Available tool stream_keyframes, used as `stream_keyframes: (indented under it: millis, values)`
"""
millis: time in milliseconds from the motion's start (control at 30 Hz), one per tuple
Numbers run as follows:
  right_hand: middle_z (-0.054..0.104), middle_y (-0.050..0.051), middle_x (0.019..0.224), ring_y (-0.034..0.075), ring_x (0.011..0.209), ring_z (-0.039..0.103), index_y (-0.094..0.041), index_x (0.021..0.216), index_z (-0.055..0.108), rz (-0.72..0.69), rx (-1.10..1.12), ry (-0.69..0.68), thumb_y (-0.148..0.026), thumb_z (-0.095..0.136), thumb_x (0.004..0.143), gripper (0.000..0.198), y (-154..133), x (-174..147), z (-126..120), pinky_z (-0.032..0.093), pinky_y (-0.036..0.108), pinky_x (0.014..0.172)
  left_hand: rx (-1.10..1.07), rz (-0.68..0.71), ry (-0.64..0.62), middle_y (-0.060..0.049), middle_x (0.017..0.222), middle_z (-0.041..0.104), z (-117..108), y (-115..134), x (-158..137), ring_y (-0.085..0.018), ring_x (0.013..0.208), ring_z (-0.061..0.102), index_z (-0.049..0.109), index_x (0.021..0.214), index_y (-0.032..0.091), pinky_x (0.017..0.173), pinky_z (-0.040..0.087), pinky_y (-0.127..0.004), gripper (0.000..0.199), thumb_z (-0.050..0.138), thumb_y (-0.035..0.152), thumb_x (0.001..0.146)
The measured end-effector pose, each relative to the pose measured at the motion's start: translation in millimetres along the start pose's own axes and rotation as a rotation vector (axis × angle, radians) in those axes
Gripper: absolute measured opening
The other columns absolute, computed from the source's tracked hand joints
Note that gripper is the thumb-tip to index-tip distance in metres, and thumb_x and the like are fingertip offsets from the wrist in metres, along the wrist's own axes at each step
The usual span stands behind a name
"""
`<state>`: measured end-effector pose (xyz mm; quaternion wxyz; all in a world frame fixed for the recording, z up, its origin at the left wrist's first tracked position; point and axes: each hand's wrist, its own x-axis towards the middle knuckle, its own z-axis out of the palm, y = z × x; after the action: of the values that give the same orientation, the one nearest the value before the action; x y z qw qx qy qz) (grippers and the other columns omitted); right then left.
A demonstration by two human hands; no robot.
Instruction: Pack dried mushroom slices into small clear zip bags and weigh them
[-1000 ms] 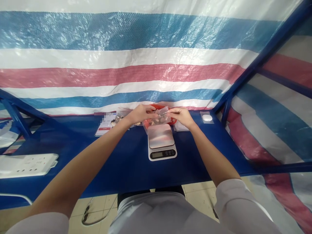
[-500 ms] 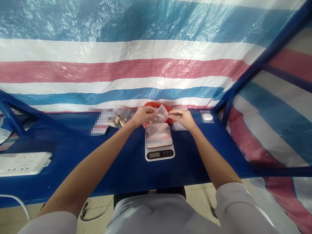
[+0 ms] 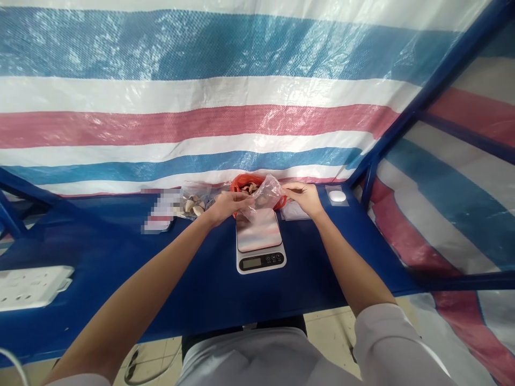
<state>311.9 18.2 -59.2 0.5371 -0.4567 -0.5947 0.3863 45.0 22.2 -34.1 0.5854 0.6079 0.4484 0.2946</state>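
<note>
A clear plastic bag is stretched between my two hands above the back of a white digital scale. My left hand pinches the bag's left lower side. At its upper right edge, my right hand grips it with fingertips pressed together. Behind the bag, a red plastic bag stands open with brownish pieces inside; the clear bag partly hides it. The scale's plate carries nothing but reflections, and its display shows no readable digits.
Left of my left hand lies a clear bag of pale, stone-like pieces, beside a blurred-out item. Flat clear bags lie under my right hand. A white mouse-like object is at the right, a power strip at the left.
My hands have moved apart, spreading the clear bag wider between them. My left hand has shifted left and lower, uncovering more of the red bag's contents. The view has tilted slightly.
</note>
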Motion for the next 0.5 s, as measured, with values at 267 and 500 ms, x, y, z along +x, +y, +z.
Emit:
stream_keyframes:
  millis: [267, 500]
  values:
    - [0.078, 0.005, 0.090, 0.023, 0.081, 0.071, -0.020, 0.085, 0.080, 0.135, 0.015, -0.069, -0.055, 0.086, 0.060, 0.043, 0, -2, -15, 0.063, 0.037, 0.068, 0.005, -0.017, 0.095, -0.005, 0.073, 0.073, -4, -9, 2, -0.014, 0.061, 0.061, 0.080, 0.083, 0.016, 0.057, 0.050, -0.026, 0.046, 0.089, 0.055, 0.059]
    - [0.079, 0.006, 0.089, 0.024, 0.083, 0.072, -0.020, 0.082, 0.081, 0.108, -0.010, -0.185, -0.054, 0.086, 0.061, 0.040, -6, 4, -29, 0.061, 0.038, 0.075, 0.146, -0.023, 0.058, -0.006, 0.083, 0.076, -8, 4, 1, -0.019, 0.075, 0.067, 0.081, 0.088, 0.018, 0.071, 0.054, -0.029, 0.043, 0.089, 0.050, 0.060]
